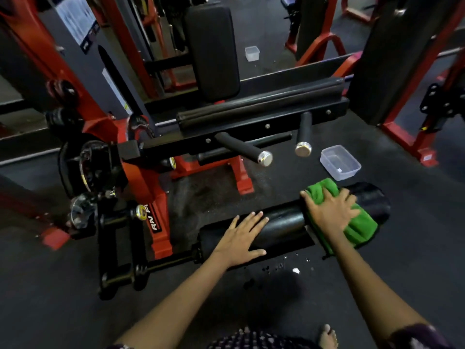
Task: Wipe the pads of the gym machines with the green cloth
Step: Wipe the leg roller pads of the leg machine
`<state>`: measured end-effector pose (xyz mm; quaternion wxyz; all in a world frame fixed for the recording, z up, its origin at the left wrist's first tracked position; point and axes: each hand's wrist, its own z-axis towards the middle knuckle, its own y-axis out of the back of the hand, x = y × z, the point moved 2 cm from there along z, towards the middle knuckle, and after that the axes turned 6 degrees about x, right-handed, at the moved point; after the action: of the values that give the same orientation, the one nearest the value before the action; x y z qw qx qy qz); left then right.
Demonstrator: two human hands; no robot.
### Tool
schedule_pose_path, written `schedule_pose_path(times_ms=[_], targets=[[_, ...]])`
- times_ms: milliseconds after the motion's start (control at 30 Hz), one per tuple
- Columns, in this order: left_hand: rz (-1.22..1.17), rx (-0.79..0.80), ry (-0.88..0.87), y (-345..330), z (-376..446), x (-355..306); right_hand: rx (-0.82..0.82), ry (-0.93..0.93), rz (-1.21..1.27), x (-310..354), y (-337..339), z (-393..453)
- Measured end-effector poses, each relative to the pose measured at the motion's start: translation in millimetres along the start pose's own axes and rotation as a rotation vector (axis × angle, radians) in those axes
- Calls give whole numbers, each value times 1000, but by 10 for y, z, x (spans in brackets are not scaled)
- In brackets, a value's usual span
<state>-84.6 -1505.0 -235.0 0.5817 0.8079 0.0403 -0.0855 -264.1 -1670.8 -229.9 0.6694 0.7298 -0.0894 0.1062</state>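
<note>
machine frame (141,177): red and black, sits left of the roller, so not much room that side.
left hand (241,234): fingers spread flat on the near-left part of the roller pad (281,220), just bracing it, holding nothing.
right hand (332,210): fingers spread, palm pressing the green cloth (357,227) onto the pad's right half; the cloth wraps over the top of it.
doing it well: I'd keep the left hand steady so the roller doesn't spin, and drag the cloth around the curve, not just along the top.
pad's right end (375,200): cloth is close to it, easy to slide off.
clear tub (339,162): on the floor just beyond, right side; open floor near the person.
</note>
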Motion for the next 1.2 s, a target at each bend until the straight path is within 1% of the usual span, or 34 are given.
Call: schedule_pose_path(times_ms=[100, 200, 333, 400, 433, 533, 633, 667, 733, 767, 867, 900, 967, 1000, 1033, 1067, 1100, 1167, 1200], targets=[[10, 11, 7, -6, -138, 130, 28, 80, -50, 399, -141, -339], [-24, 4, 51, -21, -262, 281, 15, 106, -53, 700, -213, -595], [-109, -96, 112, -76, -394, 392, 50, 138, -13, 996, -311, -936], [-193, -140, 128, -76, -438, 409, 68, 157, 7, 1165, -388, -1159], [-261, -149, 145, -83, -449, 421, 85, 164, 26, 1238, -430, -1262], [-593, -212, 225, -61, -549, 482, 192, 179, 70, 1428, -478, -1499], [-882, -221, 307, -95, -662, 559, 260, 194, 135, 1541, -438, -1626], [-966, -236, 321, -112, -688, 557, 278, 193, 181, 1552, -419, -1647], [-1094, -326, 319, -114, -713, 486, 330, 164, 328, 1546, -303, -1653], [-1137, -376, 325, -110, -710, 428, 362, 124, 436, 1529, -239, -1629], [-1234, -530, 336, 71, -621, 149, 464, -132, 916, 1347, -34, -1481], [-1263, -569, 335, 139, -545, 48, 468, -143, 1056, 1231, -3, -1404], [-1412, -611, 313, 242, -390, -92, 428, -24, 1140, 986, 85, -1249], [-1509, -585, 287, 304, -284, -215, 390, -1, 1168, 784, 154, -1147], [-1589, -547, 262, 335, -191, -308, 369, -33, 1225, 588, 220, -1058], [-1645, -489, 227, 380, -64, -479, 359, -106, 1300, 315, 321, -957], [-1675, -440, 196, 403, 45, -605, 399, -174, 1368, 97, 380, -868], [-1727, -345, 149, 450, 246, -878, 609, -261, 1466, -274, 510, -755], [-1763, -296, 137, 477, 337, -1027, 674, -298, 1463, -457, 591, -720]])
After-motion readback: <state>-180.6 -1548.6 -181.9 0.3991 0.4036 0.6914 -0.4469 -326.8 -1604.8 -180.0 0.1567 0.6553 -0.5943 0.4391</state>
